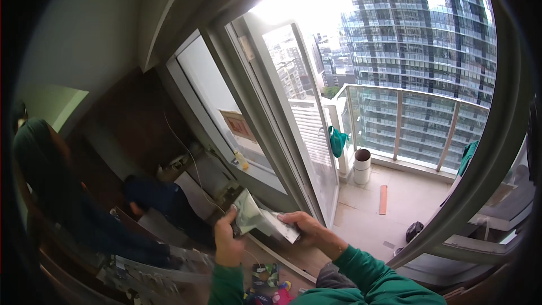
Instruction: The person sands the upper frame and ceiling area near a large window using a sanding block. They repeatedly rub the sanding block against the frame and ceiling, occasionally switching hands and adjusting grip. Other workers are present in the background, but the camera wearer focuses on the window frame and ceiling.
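Observation:
My left hand and my right hand are raised in front of my body, in green sleeves. Between them is a creased, shiny white and pale green sheet or packet; its exact kind cannot be made out. The left thumb presses on its left end, where it stands up to a corner. At the right end, my other thumb lies on top while the fingers are hidden underneath. Both hands are closed on it. Beyond it stands the frame of an open glass door.
A person in dark green stands at left; another in dark blue bends nearby. On the balcony are a white tube, a reddish strip, a black bag and a glass railing. Colourful packages lie below my hands.

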Demonstrator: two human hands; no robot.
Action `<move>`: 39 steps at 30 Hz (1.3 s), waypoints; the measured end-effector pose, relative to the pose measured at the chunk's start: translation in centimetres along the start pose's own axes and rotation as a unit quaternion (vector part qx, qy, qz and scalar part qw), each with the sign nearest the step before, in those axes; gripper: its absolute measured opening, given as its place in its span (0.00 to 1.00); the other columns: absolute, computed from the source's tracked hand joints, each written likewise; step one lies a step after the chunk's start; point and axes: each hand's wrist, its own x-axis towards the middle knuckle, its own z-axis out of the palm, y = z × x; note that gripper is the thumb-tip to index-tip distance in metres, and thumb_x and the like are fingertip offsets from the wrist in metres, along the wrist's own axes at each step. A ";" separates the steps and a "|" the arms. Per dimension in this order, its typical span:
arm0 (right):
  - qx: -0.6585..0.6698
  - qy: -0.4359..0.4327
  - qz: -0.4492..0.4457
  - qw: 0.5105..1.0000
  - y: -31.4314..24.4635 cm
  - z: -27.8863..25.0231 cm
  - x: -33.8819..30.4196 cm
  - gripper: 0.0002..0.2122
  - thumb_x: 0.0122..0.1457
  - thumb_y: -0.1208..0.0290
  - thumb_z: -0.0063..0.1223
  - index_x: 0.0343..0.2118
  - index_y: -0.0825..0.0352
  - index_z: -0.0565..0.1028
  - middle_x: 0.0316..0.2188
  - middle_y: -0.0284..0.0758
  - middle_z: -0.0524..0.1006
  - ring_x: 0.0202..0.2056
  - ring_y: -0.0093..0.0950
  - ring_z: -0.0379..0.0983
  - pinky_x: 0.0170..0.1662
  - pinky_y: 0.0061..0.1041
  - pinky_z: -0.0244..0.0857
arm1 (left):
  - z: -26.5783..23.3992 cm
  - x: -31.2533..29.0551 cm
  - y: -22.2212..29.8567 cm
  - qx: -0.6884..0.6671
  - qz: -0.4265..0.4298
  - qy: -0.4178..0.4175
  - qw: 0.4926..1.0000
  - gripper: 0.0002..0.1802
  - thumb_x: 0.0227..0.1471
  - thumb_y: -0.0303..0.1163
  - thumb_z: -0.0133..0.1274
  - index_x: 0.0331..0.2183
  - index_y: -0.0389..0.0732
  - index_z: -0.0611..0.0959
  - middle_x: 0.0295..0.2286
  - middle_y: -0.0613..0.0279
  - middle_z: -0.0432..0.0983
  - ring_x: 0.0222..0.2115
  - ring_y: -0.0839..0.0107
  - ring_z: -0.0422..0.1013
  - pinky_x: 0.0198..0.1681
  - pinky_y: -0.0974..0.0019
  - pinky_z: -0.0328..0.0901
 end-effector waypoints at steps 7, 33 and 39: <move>-0.122 0.173 -0.282 0.936 -5.1 0.6 -1.9 0.12 0.53 0.72 0.59 0.39 0.71 0.74 0.29 0.35 0.77 0.25 0.26 0.76 0.23 0.26 0.72 | 0.9 1.3 5.8 -0.082 0.001 0.065 0.995 0.13 0.58 0.41 0.52 0.38 0.42 0.80 0.33 0.64 0.80 0.31 0.69 0.77 0.22 0.68 0.64; -0.824 0.023 -0.478 0.305 -7.7 16.0 -3.5 0.21 0.44 0.82 0.54 0.43 0.57 0.80 0.44 0.34 0.74 0.49 0.37 0.70 0.47 0.35 0.68 | 6.1 1.3 7.7 0.055 0.330 0.120 0.935 0.10 0.54 0.30 0.55 0.33 0.32 0.82 0.26 0.65 0.77 0.25 0.79 0.68 0.32 0.72 0.65; -0.771 -0.031 -0.323 0.548 -6.8 12.1 -3.1 0.26 0.46 0.86 0.49 0.49 0.55 0.76 0.48 0.42 0.71 0.50 0.39 0.68 0.49 0.33 0.66 | 3.1 2.4 6.5 0.110 0.402 0.197 0.887 0.14 0.54 0.31 0.54 0.38 0.28 0.80 0.33 0.58 0.77 0.31 0.72 0.71 0.38 0.68 0.66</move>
